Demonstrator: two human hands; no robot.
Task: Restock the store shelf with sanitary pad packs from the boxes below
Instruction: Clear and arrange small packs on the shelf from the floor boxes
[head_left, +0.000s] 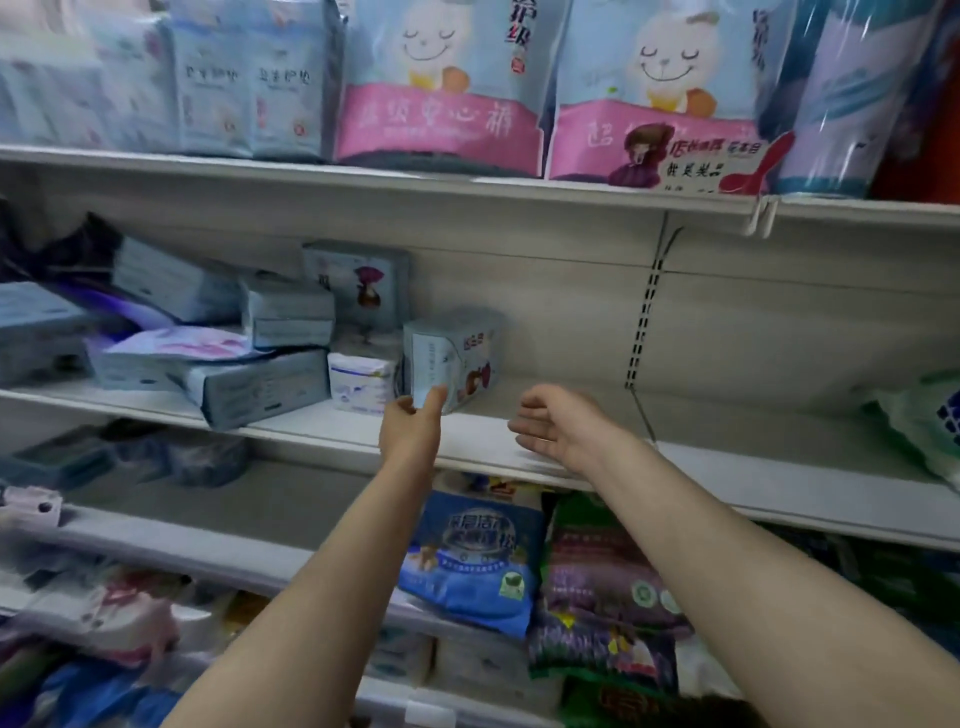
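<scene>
Behind left hand (415, 423), pad pack's (451, 358) lower corner hidden

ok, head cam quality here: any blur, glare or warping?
Head view: wide-angle bend shows in the shelf edge; the left-hand packs and the bottom corner are motion-smeared; glare streaks the wrapped rolls top right; the left hand, right hand and the held pack stay fairly sharp; lighting is flat.
</scene>
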